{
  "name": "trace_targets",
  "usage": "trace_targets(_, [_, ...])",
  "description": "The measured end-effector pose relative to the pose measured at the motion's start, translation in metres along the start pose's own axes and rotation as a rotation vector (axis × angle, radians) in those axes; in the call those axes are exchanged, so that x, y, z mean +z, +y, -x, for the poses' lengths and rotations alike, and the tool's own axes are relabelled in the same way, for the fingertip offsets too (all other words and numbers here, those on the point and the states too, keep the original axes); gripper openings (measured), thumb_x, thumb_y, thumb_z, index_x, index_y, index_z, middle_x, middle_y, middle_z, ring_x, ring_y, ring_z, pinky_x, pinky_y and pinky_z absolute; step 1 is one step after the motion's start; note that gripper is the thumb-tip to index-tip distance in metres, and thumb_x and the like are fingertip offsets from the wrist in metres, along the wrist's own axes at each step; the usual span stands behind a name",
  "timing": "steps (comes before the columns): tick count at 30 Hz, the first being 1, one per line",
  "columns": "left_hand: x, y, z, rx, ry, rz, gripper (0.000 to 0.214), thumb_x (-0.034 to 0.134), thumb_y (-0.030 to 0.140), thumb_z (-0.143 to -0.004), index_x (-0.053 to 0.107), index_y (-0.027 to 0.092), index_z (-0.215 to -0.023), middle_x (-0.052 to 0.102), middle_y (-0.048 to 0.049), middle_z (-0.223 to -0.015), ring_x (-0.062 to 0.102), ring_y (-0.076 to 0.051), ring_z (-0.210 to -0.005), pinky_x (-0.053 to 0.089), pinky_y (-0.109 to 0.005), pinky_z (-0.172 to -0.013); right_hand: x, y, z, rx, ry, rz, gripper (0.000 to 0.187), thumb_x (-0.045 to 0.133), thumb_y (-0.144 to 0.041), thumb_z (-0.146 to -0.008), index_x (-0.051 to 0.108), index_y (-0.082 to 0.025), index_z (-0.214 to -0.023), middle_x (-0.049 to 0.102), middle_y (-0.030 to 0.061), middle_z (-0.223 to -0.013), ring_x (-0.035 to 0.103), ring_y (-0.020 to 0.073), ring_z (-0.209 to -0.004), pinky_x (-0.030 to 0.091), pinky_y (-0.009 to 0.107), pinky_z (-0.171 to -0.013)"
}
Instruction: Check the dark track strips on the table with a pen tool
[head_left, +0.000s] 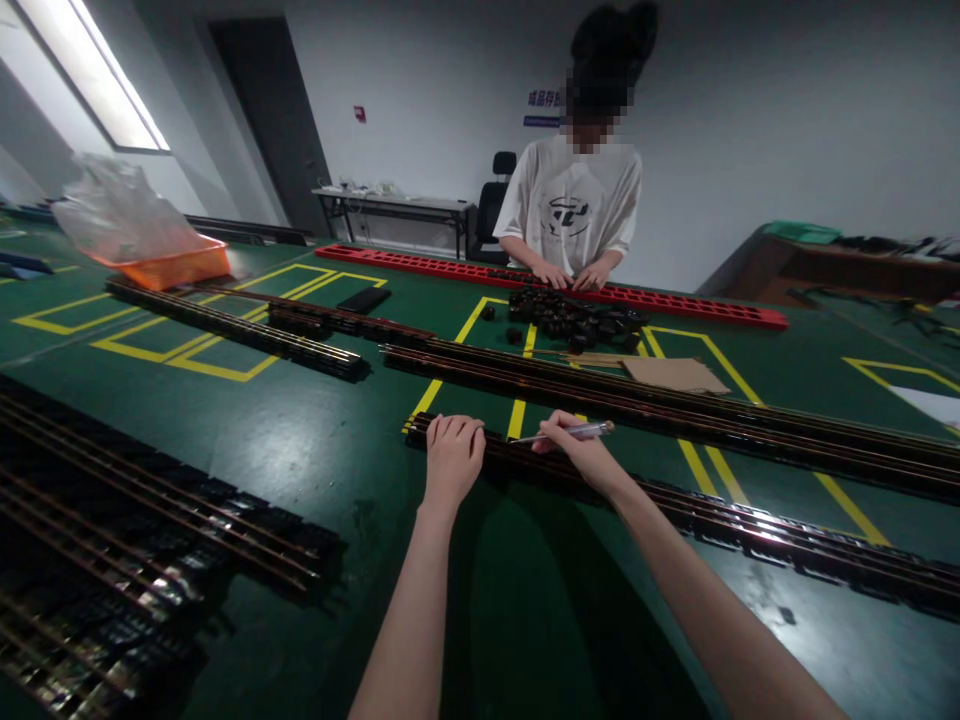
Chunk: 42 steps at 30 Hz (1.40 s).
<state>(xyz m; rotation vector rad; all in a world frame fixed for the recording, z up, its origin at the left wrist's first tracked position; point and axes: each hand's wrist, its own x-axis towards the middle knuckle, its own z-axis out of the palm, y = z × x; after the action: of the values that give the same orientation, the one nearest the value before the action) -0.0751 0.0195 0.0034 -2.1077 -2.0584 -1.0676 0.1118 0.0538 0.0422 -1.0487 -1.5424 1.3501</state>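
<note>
My left hand lies over the left end of a long black strip with thin metal rods along it, fingers curled around its far side. In my right hand is a slim screwdriver with a clear handle. Its shaft points left, and its tip is at the strip, just right of my left hand. Whether the tip touches a part of the strip is too small to tell. Just beyond both hands runs another group of long black strips with copper-coloured rods.
More rodded strips lie at left on the green table. Across it, a person has both hands by a red slotted rail and a pile of small black parts. Cardboard and an orange basket are also there.
</note>
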Motion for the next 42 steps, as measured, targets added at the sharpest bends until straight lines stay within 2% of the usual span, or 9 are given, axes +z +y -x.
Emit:
trace_targets(5, [0.0,-0.001,0.0,-0.01,-0.016,0.014,0.03,0.034,0.025,-0.091,0.064,0.024,-0.094,0.066,-0.0041,-0.102,0.055,-0.019,-0.102,0.026,-0.039,-0.105,-0.008,-0.001,0.005,-0.031,-0.009,0.097,0.029,0.058,-0.043,-0.078,0.053,-0.02,-0.062,0.066,-0.0008,-0.064,0.061,0.0146,-0.07,0.042,0.03,-0.077])
trace_targets(14, [-0.002,0.0,-0.001,-0.025,-0.026,0.02,0.028,0.036,0.025,-0.09,0.064,0.024,-0.092,0.067,-0.0026,-0.101,0.055,-0.018,-0.102,0.026,-0.038,-0.105,-0.023,-0.002,0.014,-0.031,-0.02,0.192,0.025,0.054,-0.039,-0.082,0.053,-0.021,-0.065,0.066,-0.0006,-0.068,0.056,0.0173,-0.074,0.037,0.033,-0.079])
trace_targets(23, [0.0,-0.003,-0.001,0.006,-0.003,0.003,0.025,0.038,0.025,-0.09,0.063,0.023,-0.09,0.067,-0.0021,-0.098,0.055,-0.019,-0.1,0.027,-0.04,-0.102,-0.021,-0.002,0.014,-0.027,-0.035,0.137,0.025,0.054,-0.04,-0.083,0.052,-0.021,-0.065,0.065,-0.0008,-0.068,0.057,0.0175,-0.075,0.037,0.034,-0.082])
trace_targets(32, [0.001,-0.006,-0.001,0.043,0.022,0.005,0.023,0.039,0.025,-0.09,0.062,0.024,-0.089,0.068,-0.0012,-0.096,0.056,-0.02,-0.098,0.027,-0.041,-0.101,-0.018,0.009,0.003,-0.002,0.009,0.022,0.027,0.055,-0.045,-0.08,0.052,-0.022,-0.066,0.067,0.0001,-0.066,0.06,0.0182,-0.075,0.038,0.034,-0.083])
trace_targets(42, [0.0,-0.005,-0.001,0.034,0.006,0.013,0.023,0.039,0.025,-0.09,0.062,0.024,-0.09,0.067,-0.0011,-0.097,0.056,-0.019,-0.098,0.027,-0.041,-0.101,-0.015,-0.002,0.006,0.033,-0.012,0.056,0.026,0.054,-0.038,-0.081,0.05,-0.021,-0.062,0.065,-0.0009,-0.063,0.06,0.0175,-0.073,0.037,0.036,-0.084])
